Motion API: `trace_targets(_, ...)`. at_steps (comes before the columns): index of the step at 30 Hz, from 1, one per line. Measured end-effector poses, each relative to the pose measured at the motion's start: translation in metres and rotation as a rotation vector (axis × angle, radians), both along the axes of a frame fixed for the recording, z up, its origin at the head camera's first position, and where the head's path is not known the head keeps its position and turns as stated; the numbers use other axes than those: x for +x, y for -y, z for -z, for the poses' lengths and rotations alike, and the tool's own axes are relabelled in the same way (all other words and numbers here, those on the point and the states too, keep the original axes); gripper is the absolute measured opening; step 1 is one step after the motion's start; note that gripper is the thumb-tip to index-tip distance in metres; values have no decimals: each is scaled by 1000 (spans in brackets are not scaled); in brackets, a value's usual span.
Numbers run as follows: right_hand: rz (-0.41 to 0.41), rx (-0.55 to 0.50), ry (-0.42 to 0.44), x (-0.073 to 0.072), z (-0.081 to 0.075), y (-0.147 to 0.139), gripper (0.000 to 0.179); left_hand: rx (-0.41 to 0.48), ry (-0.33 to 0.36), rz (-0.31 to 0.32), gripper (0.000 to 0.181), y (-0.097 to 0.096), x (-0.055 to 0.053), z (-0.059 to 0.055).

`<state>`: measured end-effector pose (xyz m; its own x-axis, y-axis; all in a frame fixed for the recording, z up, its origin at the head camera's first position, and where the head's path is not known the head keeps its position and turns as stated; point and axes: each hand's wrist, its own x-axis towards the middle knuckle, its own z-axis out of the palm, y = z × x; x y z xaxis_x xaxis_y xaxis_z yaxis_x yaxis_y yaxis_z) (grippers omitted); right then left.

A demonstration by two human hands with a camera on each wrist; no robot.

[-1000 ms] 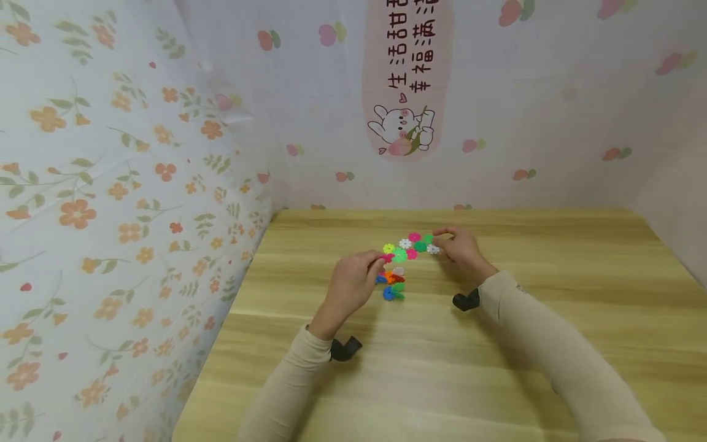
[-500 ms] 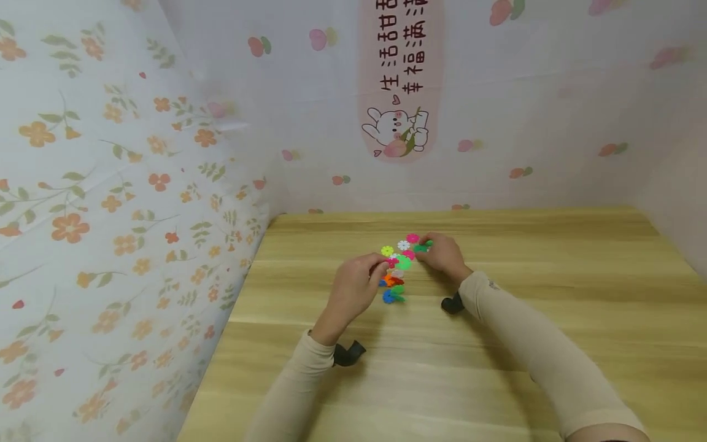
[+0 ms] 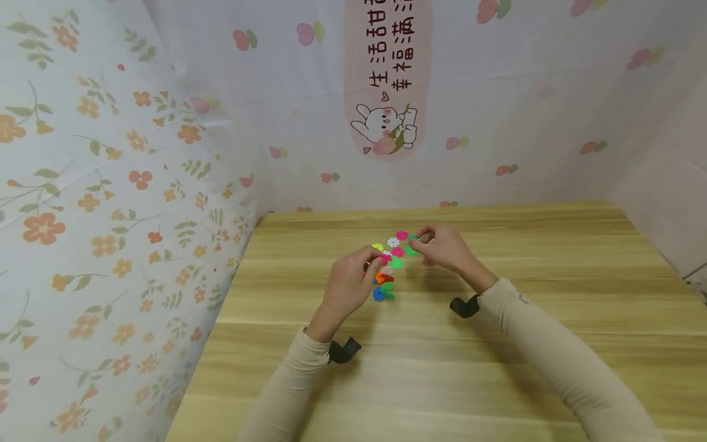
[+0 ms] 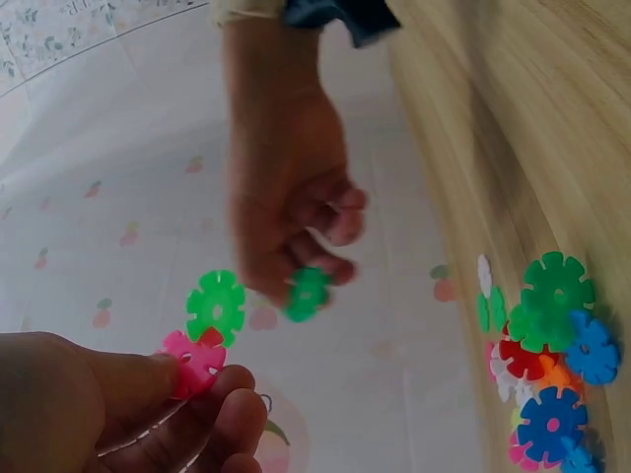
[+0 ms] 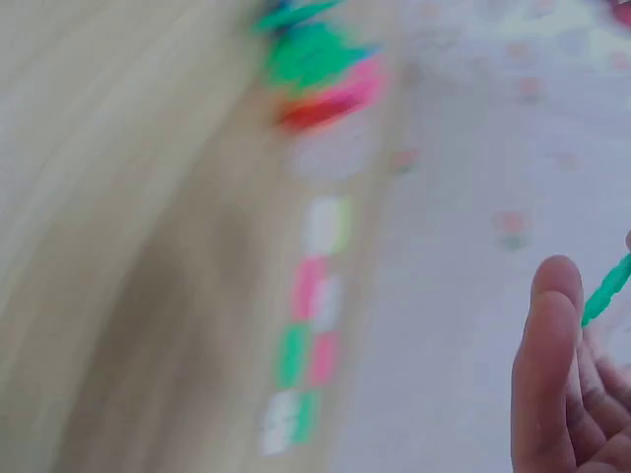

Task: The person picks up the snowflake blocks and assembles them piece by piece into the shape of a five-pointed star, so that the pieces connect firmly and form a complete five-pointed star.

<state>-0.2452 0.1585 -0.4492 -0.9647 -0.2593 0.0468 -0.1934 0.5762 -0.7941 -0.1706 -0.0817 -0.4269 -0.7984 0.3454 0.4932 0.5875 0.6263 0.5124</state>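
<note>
My left hand (image 3: 349, 283) pinches a pink toothed flower-shaped disc (image 4: 194, 363) between thumb and fingers. A light green disc (image 4: 215, 307) is joined to it, held above the table. To the right, my right hand (image 3: 446, 250) holds a small green disc (image 4: 307, 294) at its fingertips; in the right wrist view this green disc (image 5: 609, 288) shows edge-on beside the thumb. The two held groups are apart. Beneath and behind the hands lies a row of flat discs, among them a white disc (image 3: 393, 242) and a pink disc (image 3: 402, 235). My right hand partly hides the row.
Nearer me on the wooden table (image 3: 486, 380) sits a small cluster of joined discs in orange, red, blue (image 3: 378, 294) and green. A patterned cloth (image 3: 309, 123) hangs behind the table, and a floral one (image 3: 121, 245) on the left.
My right hand first moved left over the row, then drew back a little to the right. My left hand still pinches the pink disc. The head view has turned slightly.
</note>
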Motion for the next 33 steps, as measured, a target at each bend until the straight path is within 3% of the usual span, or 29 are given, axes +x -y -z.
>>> trace_targets(3, -76, -96, -72, 15, -15, -3, 31, 18, 9, 8, 11, -1, -1, 0)
trace_targets(9, -226, -16, -408, 37, -31, -2, 24, 11, 17, 3, 12, -3, -2, -3)
trace_targets(13, -301, -27, -498, 40, -32, 0, 30, 8, 24, 23, 14, -6, -1, -6)
trace_targets(16, -309, -67, -468, 41, -30, 1, 32, 2, 19, 36, 15, -8, 0, -7)
trace_targets(23, -290, -156, -300, 44, -30, -1, 33, 4, -21, 42, 13, -10, 0, -5)
trace_targets(33, -316, -233, -158, 46, -35, 0, 30, 55, -221, 75, 11, -12, -3, -2)
